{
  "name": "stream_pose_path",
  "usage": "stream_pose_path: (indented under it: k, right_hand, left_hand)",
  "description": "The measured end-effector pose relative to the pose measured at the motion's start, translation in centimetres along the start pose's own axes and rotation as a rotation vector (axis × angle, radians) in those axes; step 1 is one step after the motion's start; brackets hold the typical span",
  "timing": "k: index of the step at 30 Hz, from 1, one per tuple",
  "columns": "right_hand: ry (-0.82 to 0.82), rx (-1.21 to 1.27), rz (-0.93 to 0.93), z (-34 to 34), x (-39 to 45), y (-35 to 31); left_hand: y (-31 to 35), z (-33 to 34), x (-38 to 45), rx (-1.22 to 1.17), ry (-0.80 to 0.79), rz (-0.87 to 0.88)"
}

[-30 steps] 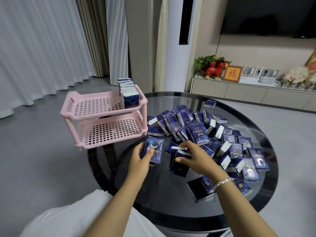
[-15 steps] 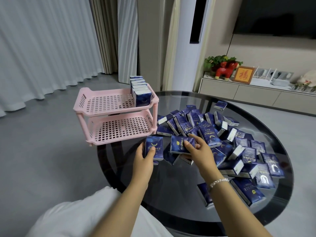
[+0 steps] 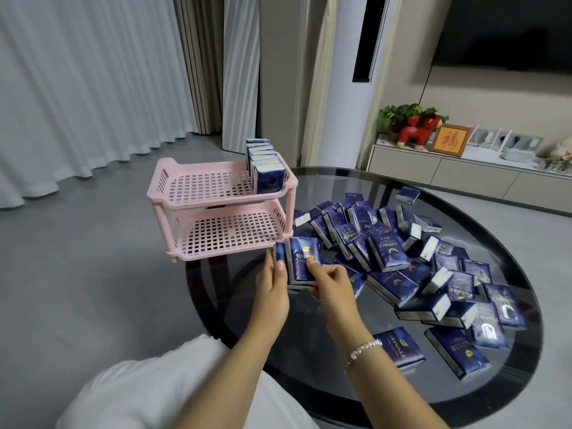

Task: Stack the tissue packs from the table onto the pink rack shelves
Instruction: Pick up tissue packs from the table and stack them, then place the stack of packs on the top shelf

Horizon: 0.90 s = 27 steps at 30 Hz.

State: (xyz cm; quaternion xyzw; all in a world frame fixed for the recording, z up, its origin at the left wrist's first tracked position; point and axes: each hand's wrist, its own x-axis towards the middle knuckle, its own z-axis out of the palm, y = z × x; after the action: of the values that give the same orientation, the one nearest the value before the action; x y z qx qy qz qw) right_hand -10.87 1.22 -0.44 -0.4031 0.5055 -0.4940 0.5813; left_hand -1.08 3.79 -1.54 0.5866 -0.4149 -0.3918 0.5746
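The round dark glass table (image 3: 309, 351) carries a two-tier pink rack (image 3: 216, 212) at its far left edge and a heap of blue tissue packs (image 3: 402, 258) to the right, several printed "TWINKLE". A row of packs (image 3: 266, 171) stands upright on the top shelf's right end. Both arms reach forward: the left hand (image 3: 272, 292) and right hand (image 3: 334, 283) together clasp a small bundle of packs (image 3: 301, 261) just near the lower shelf.

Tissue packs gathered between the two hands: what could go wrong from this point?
The left hand and right hand pinch several held packs loosely together, so one might slip out on the lift. The pink rack stands at the glass table edge, partly overhanging; a push while loading could tip it.
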Motion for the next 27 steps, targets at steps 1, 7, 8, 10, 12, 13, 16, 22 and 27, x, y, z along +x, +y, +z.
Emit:
stream_pose_path:
  k: [1, 7, 8, 10, 12, 13, 16, 22, 27]
  right_hand:
    - [-0.011, -0.027, -0.013, 0.2, -0.1, 0.0]
    - [-0.279, -0.008, 0.033, 0.3, 0.4, -1.1]
    - [-0.343, 0.051, 0.056, 0.3, 0.6, -1.4]
    - [-0.436, 0.148, 0.079, 0.5, 1.3, -1.9]
    - [-0.516, 0.137, 0.041, 0.7, 2.3, -2.1]
    - [-0.568, 0.094, 0.012, 0.8, 2.7, -2.1]
    - [-0.723, -0.118, -0.054, 1.3, 3.7, -1.6]
    - [-0.811, -0.617, -0.143, 1.6, 4.5, -0.4]
    - [-0.773, -0.766, -0.161, 1.6, 4.2, -0.5]
  left_hand:
    - [0.2, -0.1, -0.1, -0.023, -0.015, 0.011]
    - [1.2, -1.6, 0.1, -0.129, -0.079, 0.000]
    - [1.3, -2.0, 0.4, -0.153, -0.091, -0.030]
    - [1.5, -3.3, 0.9, -0.203, -0.169, -0.079]
    - [1.7, -5.0, 1.4, -0.180, -0.282, -0.095]
    - [1.8, -6.0, 1.8, -0.107, -0.322, -0.089]
    - [1.8, -8.8, 2.6, 0.215, -0.377, -0.063]
    - [0.5, -9.9, 2.5, 0.606, -0.351, -0.025]
    - [0.0, -10.3, 2.2, 0.722, -0.392, -0.038]
